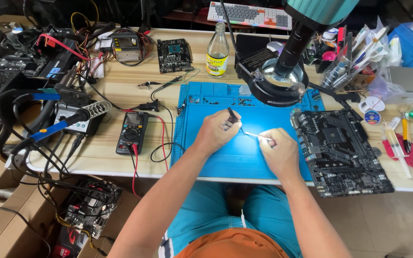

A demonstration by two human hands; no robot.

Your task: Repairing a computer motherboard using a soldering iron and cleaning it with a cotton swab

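Note:
My left hand (218, 131) grips dark tweezers (233, 116) over the blue work mat (225, 162), their tips pointing down to the right. My right hand (278, 150) holds a thin white swab stick (254, 135), whose tip points left toward the tweezer tips. The two tips nearly meet above the mat's middle; whatever sits between them is too small to make out.
A black motherboard (342, 153) lies right of the mat. A microscope with ring light (283, 76) hangs over the mat's back edge. A multimeter (132, 132), soldering station (80, 119), glass bottle (217, 50), small circuit board (174, 55) and tangled cables crowd the left.

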